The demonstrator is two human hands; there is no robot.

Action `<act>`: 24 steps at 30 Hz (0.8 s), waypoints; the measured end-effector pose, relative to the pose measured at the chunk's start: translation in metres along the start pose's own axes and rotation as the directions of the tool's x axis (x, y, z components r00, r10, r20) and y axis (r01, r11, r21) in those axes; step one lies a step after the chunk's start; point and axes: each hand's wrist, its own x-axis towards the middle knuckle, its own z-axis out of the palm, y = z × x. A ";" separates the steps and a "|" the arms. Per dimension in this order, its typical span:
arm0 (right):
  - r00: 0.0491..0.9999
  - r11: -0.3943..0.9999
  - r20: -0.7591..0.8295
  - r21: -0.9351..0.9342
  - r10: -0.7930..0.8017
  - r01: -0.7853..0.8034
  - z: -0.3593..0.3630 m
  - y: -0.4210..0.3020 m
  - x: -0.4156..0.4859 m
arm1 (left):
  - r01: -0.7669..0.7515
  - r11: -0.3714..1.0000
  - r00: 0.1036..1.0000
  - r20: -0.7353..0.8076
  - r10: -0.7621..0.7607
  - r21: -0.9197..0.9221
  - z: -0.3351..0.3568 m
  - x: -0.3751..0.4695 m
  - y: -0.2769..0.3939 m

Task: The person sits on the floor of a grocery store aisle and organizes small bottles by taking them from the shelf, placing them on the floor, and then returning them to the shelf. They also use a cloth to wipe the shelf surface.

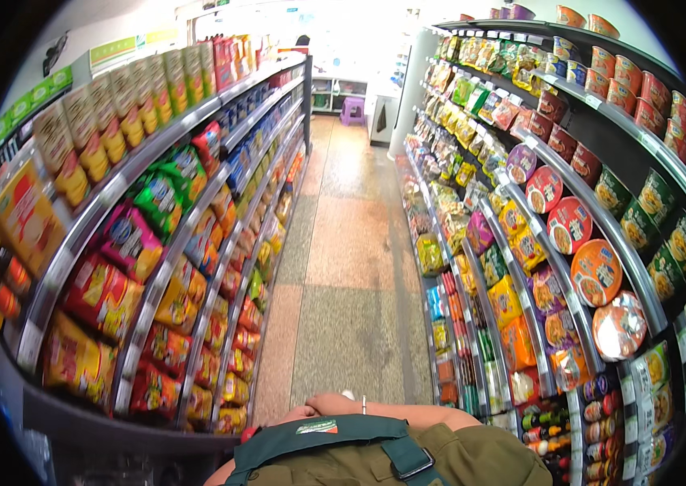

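Both hands meet low in front of my body, at the bottom middle of the head view. My right hand (pixel 332 403) lies across the front, with a thin band (pixel 364 405) at its wrist. Beside it shows a small white thing (pixel 348 394), too little of it visible to name. My left hand (pixel 295 415) is against the right one and mostly hidden behind the green apron (pixel 349 432). Whether either hand holds something cannot be made out. Ahead of them stretches the tiled floor (pixel 349 243) of a shop aisle.
Shelves of bagged snacks (pixel 106 297) line the left, with tall canisters (pixel 99 115) on top. The right shelves carry instant noodle cups (pixel 616 194), noodle bowls (pixel 596 272), packets (pixel 504 301) and bottles (pixel 546 419). A purple stool (pixel 353 111) and white counter (pixel 383 115) stand at the far end.
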 end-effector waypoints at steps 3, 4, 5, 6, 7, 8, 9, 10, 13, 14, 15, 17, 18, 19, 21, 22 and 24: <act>0.997 0.997 -0.041 -0.044 0.068 -0.070 -0.050 0.063 0.014 | 0.006 1.000 1.000 0.011 -0.006 0.020 -0.031 0.067 0.044; 0.994 0.994 -0.055 -0.051 0.090 -0.092 -0.069 0.082 0.021 | 0.009 1.000 1.000 0.016 -0.009 0.029 -0.043 0.087 0.062; 0.995 0.996 -0.052 -0.026 0.087 -0.088 -0.089 0.095 0.023 | 0.012 0.999 1.000 0.025 -0.013 0.031 -0.051 0.106 0.075; 0.996 0.997 -0.040 0.003 0.081 -0.081 -0.107 0.106 0.025 | 0.015 0.999 0.999 0.033 -0.016 0.032 -0.061 0.122 0.089; 0.997 0.997 -0.027 0.032 0.074 -0.073 -0.122 0.118 0.028 | 0.017 0.999 0.999 0.041 -0.018 0.033 -0.069 0.139 0.101; 0.996 0.994 -0.011 0.055 0.093 -0.092 -0.134 0.136 0.033 | 0.016 0.999 0.999 0.048 -0.017 0.030 -0.077 0.155 0.113; 0.995 0.992 0.003 0.084 0.098 -0.098 -0.148 0.146 0.044 | 0.021 0.999 0.999 0.049 -0.023 0.028 -0.087 0.165 0.123; 0.994 0.988 0.017 0.112 0.104 -0.105 -0.161 0.155 0.054 | 0.027 1.000 0.998 0.053 -0.027 0.015 -0.098 0.177 0.133; 0.990 0.966 -0.002 0.222 0.138 -0.134 -0.204 0.184 0.079 | 0.031 0.999 0.999 0.046 -0.030 -0.018 -0.138 0.211 0.159; 0.992 0.966 -0.063 0.242 0.107 -0.089 -0.228 0.174 0.086 | 0.035 0.999 0.999 0.026 -0.034 -0.034 -0.153 0.215 0.168; 0.993 0.973 -0.061 0.211 0.103 -0.088 -0.240 0.189 0.100 | 0.032 0.999 0.999 0.034 -0.031 -0.040 -0.171 0.229 0.178; 0.994 0.985 -0.057 0.151 0.096 -0.086 -0.263 0.224 0.134 | 0.033 0.998 0.998 0.047 -0.030 -0.053 -0.209 0.259 0.196; 0.991 0.982 -0.056 0.157 0.119 -0.109 -0.278 0.239 0.152 | 0.038 0.998 0.998 0.050 -0.035 -0.053 -0.231 0.273 0.205; 0.988 0.978 -0.055 0.162 0.142 -0.131 -0.294 0.254 0.170 | 0.037 0.998 0.998 0.054 -0.034 -0.054 -0.253 0.287 0.215; 0.979 0.966 -0.083 0.196 0.188 -0.169 -0.318 0.283 0.210 | 0.042 0.999 0.998 0.048 -0.041 -0.016 -0.296 0.315 0.250; 0.969 0.957 -0.116 0.222 0.217 -0.188 -0.332 0.300 0.230 | 0.048 0.999 0.998 0.037 -0.049 0.017 -0.304 0.325 0.289; 0.962 0.956 -0.108 0.185 0.252 -0.230 -0.384 0.321 0.269 | 0.081 0.991 0.996 0.040 -0.085 0.108 -0.339 0.351 0.347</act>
